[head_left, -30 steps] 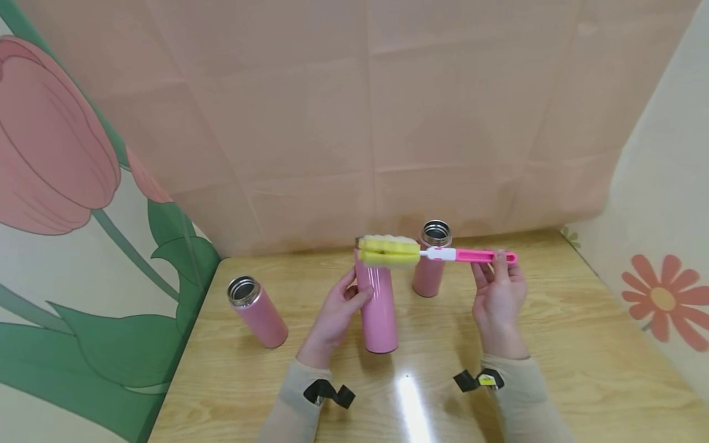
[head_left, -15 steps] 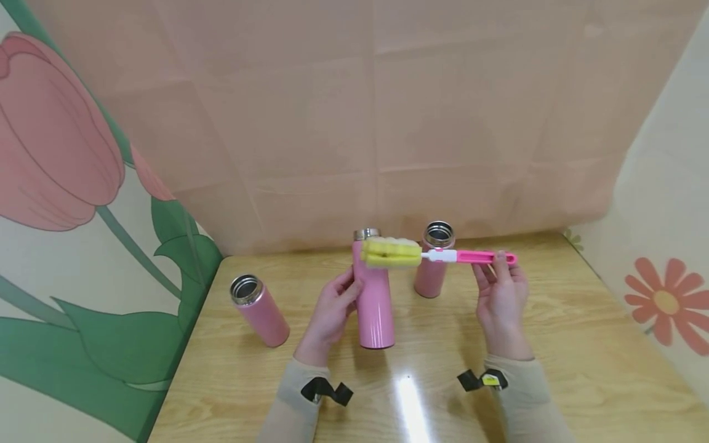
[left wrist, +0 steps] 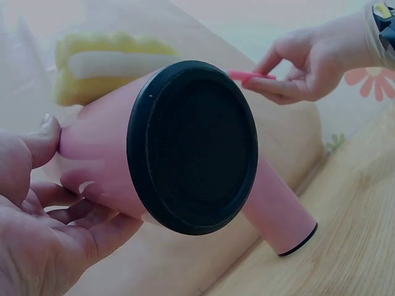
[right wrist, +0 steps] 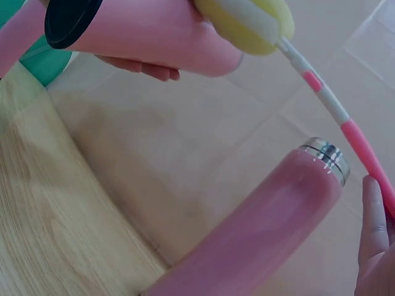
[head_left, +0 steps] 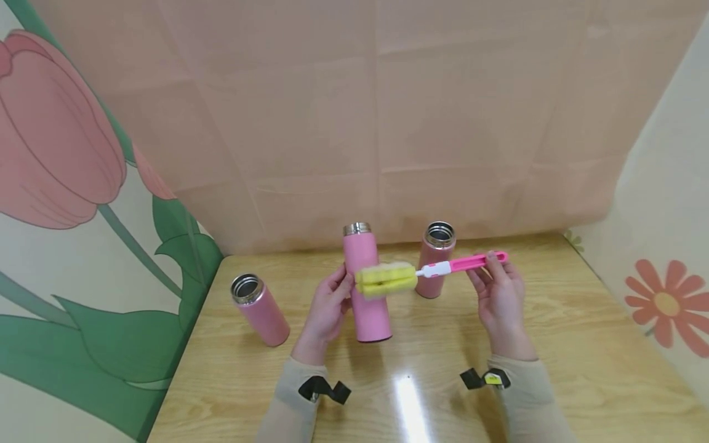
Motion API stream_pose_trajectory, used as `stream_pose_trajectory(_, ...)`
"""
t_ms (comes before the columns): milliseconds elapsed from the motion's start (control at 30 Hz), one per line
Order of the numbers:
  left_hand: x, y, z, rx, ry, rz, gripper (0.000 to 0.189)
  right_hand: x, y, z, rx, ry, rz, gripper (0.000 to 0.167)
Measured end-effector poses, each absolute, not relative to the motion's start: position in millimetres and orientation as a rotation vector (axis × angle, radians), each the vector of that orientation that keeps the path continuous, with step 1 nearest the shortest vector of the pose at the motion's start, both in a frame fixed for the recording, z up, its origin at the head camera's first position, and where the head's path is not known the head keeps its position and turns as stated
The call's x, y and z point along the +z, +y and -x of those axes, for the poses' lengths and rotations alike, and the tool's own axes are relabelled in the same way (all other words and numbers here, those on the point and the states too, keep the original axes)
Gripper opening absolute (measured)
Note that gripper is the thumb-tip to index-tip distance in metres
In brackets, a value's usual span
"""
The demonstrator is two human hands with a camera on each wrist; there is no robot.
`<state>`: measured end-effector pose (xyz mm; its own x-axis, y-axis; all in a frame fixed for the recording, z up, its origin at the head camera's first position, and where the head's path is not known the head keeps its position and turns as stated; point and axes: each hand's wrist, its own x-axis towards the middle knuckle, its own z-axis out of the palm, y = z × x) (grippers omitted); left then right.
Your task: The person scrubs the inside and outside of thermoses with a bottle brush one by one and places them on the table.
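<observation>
My left hand (head_left: 327, 307) grips a tall pink bottle (head_left: 372, 323) round its side, thumb towards me. It is off the table and tilted, its steel neck (head_left: 357, 228) bare of a lid. In the left wrist view its black base (left wrist: 194, 148) faces the camera. My right hand (head_left: 501, 304) pinches the pink handle end of a bottle brush (head_left: 465, 263). The brush's yellow-and-white sponge head (head_left: 388, 280) lies across the front of the bottle in the head view; whether they touch I cannot tell. The sponge is outside the bottle.
A lidless pink bottle (head_left: 266, 320) stands on the left of the wood-grain table (head_left: 221, 394). Another open pink bottle (head_left: 432, 280) stands behind the brush, near the back edge. A tan sheet (head_left: 310, 123) hangs behind, with flower-patterned walls (head_left: 670, 184) at the sides.
The held bottle has shifted left and slightly up, showing more of its neck. The sponge head has dropped from near the bottle's mouth to its middle, and the brush now slants down leftward.
</observation>
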<state>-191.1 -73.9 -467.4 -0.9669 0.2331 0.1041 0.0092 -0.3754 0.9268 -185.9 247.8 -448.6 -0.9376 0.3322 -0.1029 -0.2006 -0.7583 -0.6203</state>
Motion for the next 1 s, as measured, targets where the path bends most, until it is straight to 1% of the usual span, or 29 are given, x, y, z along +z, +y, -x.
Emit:
stream_pose_trajectory(567,-466.2,-77.4,191.9,2.555,1.681,-0.214,0.054,-449.5,252.9,182.9,2.710,-1.255,0.077,0.006)
stream_pose_trajectory(733,-465.7,-77.6,191.9,2.560,1.689,-0.185,0.053,-450.2,252.3,183.1,2.690,-1.327,0.025,0.007)
stream_pose_trajectory(933,-466.2,-77.1,191.1,2.558,1.669,-0.204,0.051,-450.7,252.0,183.4,2.692,-1.347,0.022,0.008)
stream_pose_trajectory(1000,-465.8,-76.5,190.3,2.555,1.648,-0.230,0.051,-450.6,251.6,183.4,2.695,-1.342,0.047,0.006)
